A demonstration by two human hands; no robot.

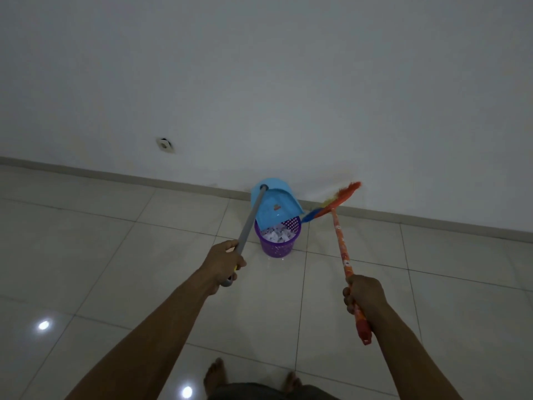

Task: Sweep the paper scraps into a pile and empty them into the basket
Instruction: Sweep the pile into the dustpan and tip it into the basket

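Note:
A purple perforated basket (277,247) stands on the tiled floor near the wall, with white paper scraps (276,235) inside it. My left hand (223,261) grips the grey handle of a blue dustpan (272,204), which is tipped steeply over the basket's rim. My right hand (364,293) holds the orange patterned stick of a broom (340,243). The broom's multicoloured bristle head (334,203) is lifted off the floor, just right of the dustpan and close to the wall.
A white wall with a grey skirting board (403,219) runs behind the basket. A round fitting (164,144) sits low on the wall at left. My bare feet (215,376) stand on glossy tiles at the bottom edge.

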